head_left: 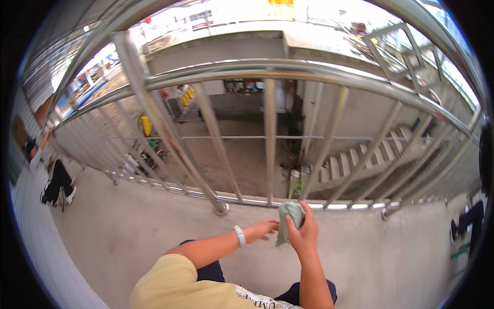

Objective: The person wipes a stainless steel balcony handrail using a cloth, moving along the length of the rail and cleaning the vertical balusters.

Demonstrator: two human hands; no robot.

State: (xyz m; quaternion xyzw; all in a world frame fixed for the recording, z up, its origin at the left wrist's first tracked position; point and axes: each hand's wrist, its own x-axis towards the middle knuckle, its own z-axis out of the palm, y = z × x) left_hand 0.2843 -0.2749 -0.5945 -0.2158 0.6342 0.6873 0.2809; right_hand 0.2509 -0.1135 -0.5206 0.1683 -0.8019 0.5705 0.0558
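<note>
Cleaning step: my right hand (pixel 303 234) grips a pale green cloth (pixel 289 213) before the steel railing (pixel 269 149), left hand (pixel 261 229) loosely open beside it; next, I judge, cloth meets bars

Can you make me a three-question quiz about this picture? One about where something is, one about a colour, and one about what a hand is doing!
1. Where is the cloth?
A. Hanging on the railing
B. In the right hand
C. Lying on the floor

2. What colour is the band on the left wrist?
A. White
B. Red
C. Black

3. How is the left hand?
A. Gripping a railing bar
B. Closed in a fist around the cloth
C. Open, fingers loose, beside the cloth

Answers:
1. B, the right hand is closed around the bunched grey-green cloth, in front of the railing.
2. A, the band is white.
3. C, the left hand is open next to the cloth's hanging end; whether it touches is unclear.
</note>
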